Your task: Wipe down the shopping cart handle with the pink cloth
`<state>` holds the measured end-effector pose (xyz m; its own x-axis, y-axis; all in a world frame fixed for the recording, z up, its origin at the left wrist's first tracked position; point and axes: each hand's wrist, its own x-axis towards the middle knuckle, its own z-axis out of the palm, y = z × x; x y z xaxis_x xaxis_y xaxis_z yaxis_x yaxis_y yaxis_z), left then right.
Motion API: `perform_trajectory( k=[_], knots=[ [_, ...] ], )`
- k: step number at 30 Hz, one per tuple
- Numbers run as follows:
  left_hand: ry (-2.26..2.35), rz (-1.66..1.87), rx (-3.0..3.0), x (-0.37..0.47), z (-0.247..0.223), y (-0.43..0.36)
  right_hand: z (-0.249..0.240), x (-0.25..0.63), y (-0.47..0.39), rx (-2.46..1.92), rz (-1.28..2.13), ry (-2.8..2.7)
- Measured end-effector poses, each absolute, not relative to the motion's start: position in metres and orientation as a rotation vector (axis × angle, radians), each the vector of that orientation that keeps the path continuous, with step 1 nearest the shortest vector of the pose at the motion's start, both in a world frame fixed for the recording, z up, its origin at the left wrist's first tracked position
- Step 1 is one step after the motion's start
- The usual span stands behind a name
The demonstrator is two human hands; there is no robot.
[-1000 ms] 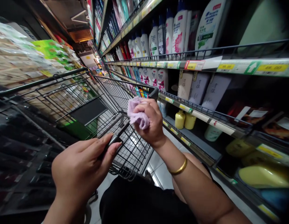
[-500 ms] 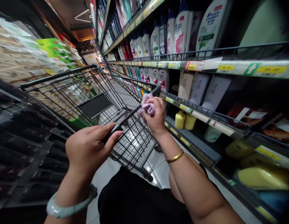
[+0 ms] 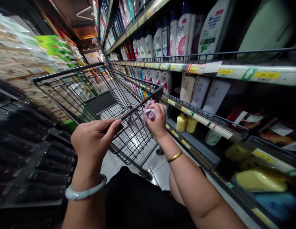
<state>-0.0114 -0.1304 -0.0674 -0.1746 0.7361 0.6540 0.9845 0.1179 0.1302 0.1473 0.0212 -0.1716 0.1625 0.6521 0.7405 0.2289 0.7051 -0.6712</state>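
Note:
A black wire shopping cart [image 3: 101,103] stands in front of me. My left hand [image 3: 93,140], wearing a pale green bangle [image 3: 87,190], is closed around the near top rail of the cart, thumb on top. A crumpled lilac cloth [image 3: 148,114] is bunched in my right hand [image 3: 158,122], which has a gold bracelet [image 3: 175,156] at the wrist. The cloth lies against the same rail, near its right corner. My right fingers are curled round the cloth, and part of it is hidden by them.
Shelves of shampoo bottles [image 3: 183,35] run along the right, with boxes [image 3: 200,90] and yellow bottles [image 3: 181,122] lower down. Packaged goods [image 3: 16,54] are stacked on the left, beside dark hanging packs [image 3: 50,171]. White tiled floor [image 3: 159,163] shows under the cart.
The view has shifted slightly. My left hand still grips the rail, its thumb now closer to the fingers. The cloth in my right hand sits slightly lower along the rail.

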Motion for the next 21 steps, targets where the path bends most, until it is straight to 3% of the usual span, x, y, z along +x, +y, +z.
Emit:
perform_trajectory(
  k=[3, 7, 11, 16, 21],
  knots=[
    [-2.083, -0.755, -1.603, -0.008, -0.062, -0.126, -0.178, 0.141, 0.021, -0.949, 0.425, -1.283],
    [-2.137, -0.732, -1.566, -0.008, -0.062, -0.114, -0.165, 0.119, -0.018, -0.699, 0.312, -1.555],
    [-1.944, -0.907, -1.549, -0.012, -0.074, -0.099, -0.174, 0.125, -0.008, -0.636, 0.174, -1.666],
    [-1.667, -1.096, -1.522, -0.015, -0.087, -0.081, -0.195, 0.135, 0.03, -0.916, 0.318, -1.345],
    [-1.536, -1.116, -1.568, -0.021, -0.09, -0.071, -0.186, 0.111, -0.023, -0.674, 0.169, -1.663]
  ],
)
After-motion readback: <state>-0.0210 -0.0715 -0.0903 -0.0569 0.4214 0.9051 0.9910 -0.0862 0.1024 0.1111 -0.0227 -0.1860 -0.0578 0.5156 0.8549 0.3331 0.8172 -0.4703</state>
